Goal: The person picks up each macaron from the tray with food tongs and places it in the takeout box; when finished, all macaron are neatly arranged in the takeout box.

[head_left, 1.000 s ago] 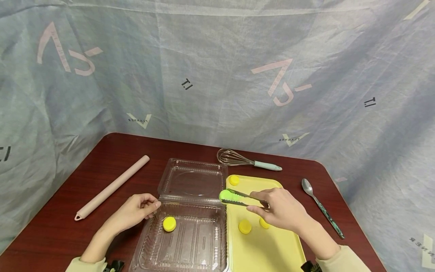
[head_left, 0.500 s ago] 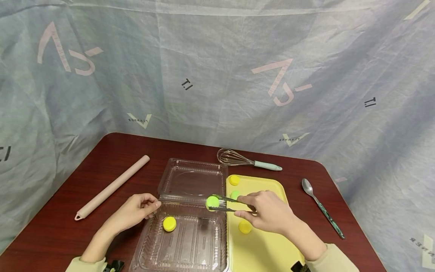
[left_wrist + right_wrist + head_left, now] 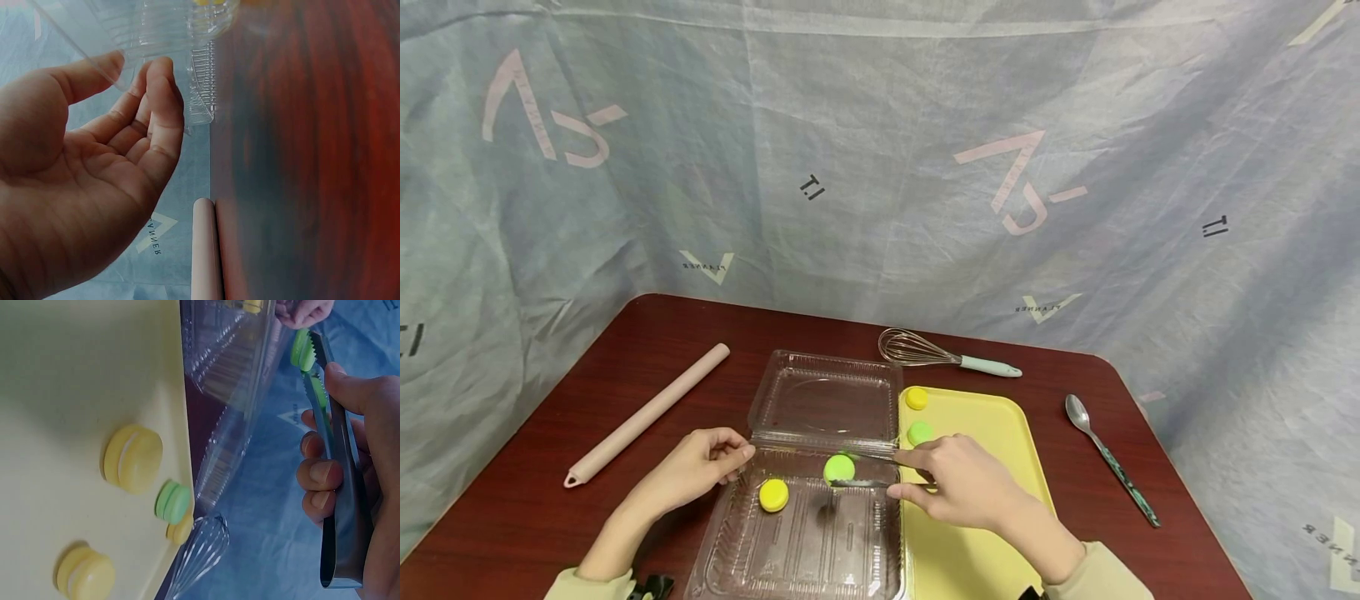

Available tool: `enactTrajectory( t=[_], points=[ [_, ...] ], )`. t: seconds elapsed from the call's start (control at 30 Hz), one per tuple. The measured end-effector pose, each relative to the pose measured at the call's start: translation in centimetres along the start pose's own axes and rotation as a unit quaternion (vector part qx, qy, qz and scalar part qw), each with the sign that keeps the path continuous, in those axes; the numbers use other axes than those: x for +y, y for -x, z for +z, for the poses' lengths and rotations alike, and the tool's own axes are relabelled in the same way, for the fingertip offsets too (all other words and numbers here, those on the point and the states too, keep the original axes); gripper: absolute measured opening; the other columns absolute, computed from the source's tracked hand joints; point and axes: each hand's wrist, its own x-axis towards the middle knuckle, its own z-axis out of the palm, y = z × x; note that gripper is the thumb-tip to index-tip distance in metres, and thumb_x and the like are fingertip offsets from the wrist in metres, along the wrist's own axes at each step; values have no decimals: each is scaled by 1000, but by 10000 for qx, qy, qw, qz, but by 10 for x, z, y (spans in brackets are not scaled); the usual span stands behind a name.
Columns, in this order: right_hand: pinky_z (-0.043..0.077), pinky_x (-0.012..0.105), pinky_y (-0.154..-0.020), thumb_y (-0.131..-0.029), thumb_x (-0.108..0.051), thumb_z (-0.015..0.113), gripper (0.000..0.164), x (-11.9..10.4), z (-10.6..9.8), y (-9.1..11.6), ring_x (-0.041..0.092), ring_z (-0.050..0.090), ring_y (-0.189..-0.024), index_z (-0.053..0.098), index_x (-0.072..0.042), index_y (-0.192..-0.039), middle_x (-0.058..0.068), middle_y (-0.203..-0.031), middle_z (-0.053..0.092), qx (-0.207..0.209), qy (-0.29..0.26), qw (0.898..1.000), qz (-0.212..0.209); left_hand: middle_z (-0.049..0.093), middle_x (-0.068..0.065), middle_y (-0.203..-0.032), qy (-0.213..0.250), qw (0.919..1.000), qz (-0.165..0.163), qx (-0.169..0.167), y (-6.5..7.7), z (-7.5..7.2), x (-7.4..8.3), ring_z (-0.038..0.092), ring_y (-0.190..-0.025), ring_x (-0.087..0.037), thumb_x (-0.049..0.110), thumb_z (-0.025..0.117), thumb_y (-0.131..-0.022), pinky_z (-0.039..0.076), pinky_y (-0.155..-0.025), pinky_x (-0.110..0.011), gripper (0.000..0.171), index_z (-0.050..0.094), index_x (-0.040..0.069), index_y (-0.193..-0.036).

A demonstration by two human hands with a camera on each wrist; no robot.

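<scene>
The right hand had its fingers curled round the tongs, which pinched a green macaron above the floor of the clear box. The macaron lay left of that hand, in line with the tongs, nearer to it than to the left hand, whose thumb and fingers pinched the box's rim. In the head view, the right hand hid the tongs' bend, and the box's near edge was cut off.

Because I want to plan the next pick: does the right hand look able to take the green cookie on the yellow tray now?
Probably not yet: the right hand holds tongs, which grip another green cookie over the clear box. But nothing seems to cover the green cookie on the tray.
</scene>
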Motion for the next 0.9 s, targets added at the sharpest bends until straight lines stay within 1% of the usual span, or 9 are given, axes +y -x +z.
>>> enactTrajectory(
  t=[0.13,0.23,0.37,0.47,0.57,0.67,0.7,0.83,0.9],
  points=[
    [42,18,-56,-95,-48,66,39,-2,6,-2,-8,37,-55,76,-13,-108,-18,-72,58,-65,-43,10000,-4,64,-6,-82,-20,10000,-6,11,0,0,-1,63,-70,-19,19,64,-99,55,-64,-29,24,66,-5,-103],
    [41,17,-55,-94,-48,66,38,-5,9,-3,-8,36,-54,76,-14,-108,-19,-71,57,-95,-18,10000,-12,64,-7,-82,-21,10000,7,8,0,1,0,63,-70,-19,18,64,-99,55,-64,-29,24,66,-5,-103],
    [49,22,-59,-94,-46,67,37,-9,12,-5,-8,39,-55,77,-12,-107,-13,-79,69,-136,-32,9999,-68,64,-8,-82,0,10000,4,-3,0,0,1,62,-70,-19,18,64,-99,55,-64,-29,25,66,-6,-103],
    [54,26,-64,-95,-46,66,39,-11,15,-7,-8,44,-59,76,-11,-108,-7,-90,74,-199,-66,9997,-108,65,-8,-83,-8,10000,5,2,1,0,1,62,-70,-19,19,64,-99,55,-64,-29,25,66,-6,-104],
    [55,26,-68,-96,-47,64,40,-14,19,-9,-7,49,-62,76,-11,-109,-6,-94,74,-255,-93,9995,-150,65,-8,-83,-29,10000,15,6,1,0,2,63,-70,-19,19,64,-99,55,-64,-29,25,66,-6,-104],
    [55,23,-68,-96,-47,64,40,-17,22,-11,-7,53,-64,76,-11,-110,-6,-94,75,-297,-165,9992,-200,65,-7,-83,-36,10000,20,14,1,0,1,63,-70,-19,19,64,-99,55,-64,-29,25,66,-6,-103],
    [54,22,-67,-96,-47,64,40,-18,23,-12,-7,52,-62,76,-11,-110,-6,-92,74,-333,-183,9991,-200,65,-7,-83,-42,10000,22,16,1,0,1,63,-70,-19,19,64,-99,55,-63,-29,25,66,-6,-103],
    [55,22,-69,-97,-48,62,40,-23,26,-14,-2,63,-71,76,-13,-111,-5,-95,75,-478,-140,9986,-192,65,-7,-83,-50,10000,33,8,0,0,0,63,-70,-19,19,63,-99,55,-63,-29,24,66,-5,-103],
    [55,22,-68,-97,-49,61,41,-26,28,-15,0,65,-72,76,-13,-111,-6,-96,75,-530,-93,9984,-192,65,-8,-83,-47,10000,36,2,0,0,0,63,-70,-19,19,63,-99,55,-63,-29,24,66,-5,-103]
  ],
)
